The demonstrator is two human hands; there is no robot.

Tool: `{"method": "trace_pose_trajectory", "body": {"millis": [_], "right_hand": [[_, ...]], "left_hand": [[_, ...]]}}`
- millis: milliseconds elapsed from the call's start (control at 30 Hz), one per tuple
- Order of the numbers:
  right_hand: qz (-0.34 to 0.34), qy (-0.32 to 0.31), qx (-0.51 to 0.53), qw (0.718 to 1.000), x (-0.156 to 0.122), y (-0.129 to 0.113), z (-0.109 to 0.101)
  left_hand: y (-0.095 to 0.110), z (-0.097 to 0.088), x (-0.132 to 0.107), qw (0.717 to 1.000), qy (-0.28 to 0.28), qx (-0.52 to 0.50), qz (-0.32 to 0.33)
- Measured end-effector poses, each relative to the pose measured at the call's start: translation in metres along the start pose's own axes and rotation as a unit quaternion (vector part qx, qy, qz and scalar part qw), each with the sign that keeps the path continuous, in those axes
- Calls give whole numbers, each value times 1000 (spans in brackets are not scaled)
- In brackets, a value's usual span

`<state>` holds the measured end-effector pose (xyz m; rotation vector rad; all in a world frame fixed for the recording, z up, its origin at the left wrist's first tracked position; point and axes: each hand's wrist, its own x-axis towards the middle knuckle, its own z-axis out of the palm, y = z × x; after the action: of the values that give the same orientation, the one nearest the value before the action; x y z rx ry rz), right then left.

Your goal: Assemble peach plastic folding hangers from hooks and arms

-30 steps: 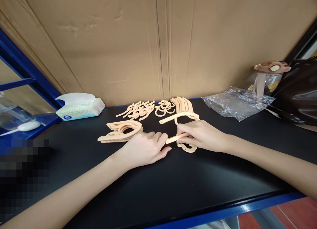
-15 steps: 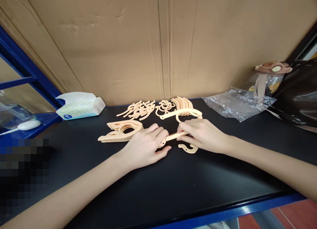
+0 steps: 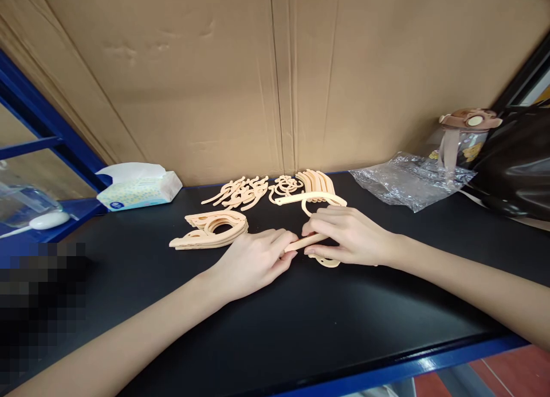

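My left hand and my right hand meet over the black table top, both closed on one peach plastic hanger piece. Its straight bar runs between my fingers, and its curved arm arcs behind my right hand. A small peach hook lies on the table under my right hand. To the left sits a stack of folded peach hangers. Behind are loose hanger arms, small hooks and a row of curved pieces.
A cardboard sheet closes off the back. A tissue pack lies at the back left beside blue shelf framing. A crumpled clear plastic bag, a lidded drinking bottle and a black bag sit at the right.
My hands have drawn closer together on the hanger piece, and its bar has shifted slightly toward me. My right hand now covers more of the small hook on the table.
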<state>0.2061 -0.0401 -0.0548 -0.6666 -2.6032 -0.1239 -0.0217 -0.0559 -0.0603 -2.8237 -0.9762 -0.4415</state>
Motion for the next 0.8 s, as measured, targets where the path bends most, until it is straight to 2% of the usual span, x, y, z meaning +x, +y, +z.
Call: {"method": "trace_pose_trajectory", "body": {"millis": [100, 233, 367, 500, 633, 800], "right_hand": [[-1, 50, -4, 999, 0, 4, -2], [32, 128, -70, 989, -1, 14, -5], [54, 93, -98, 989, 1, 18, -5], [89, 58, -93, 990, 2, 17, -2], [156, 76, -95, 980, 2, 20, -1], [222, 102, -76, 967, 0, 29, 1]], "left_hand": [[-2, 3, -1, 1000, 22, -4, 2], [-5, 5, -2, 999, 44, 15, 8], [-5, 4, -2, 999, 33, 16, 16], [-3, 1, 1, 999, -11, 35, 25], [0, -3, 3, 998, -37, 50, 33], [3, -6, 1, 997, -60, 20, 52]]}}
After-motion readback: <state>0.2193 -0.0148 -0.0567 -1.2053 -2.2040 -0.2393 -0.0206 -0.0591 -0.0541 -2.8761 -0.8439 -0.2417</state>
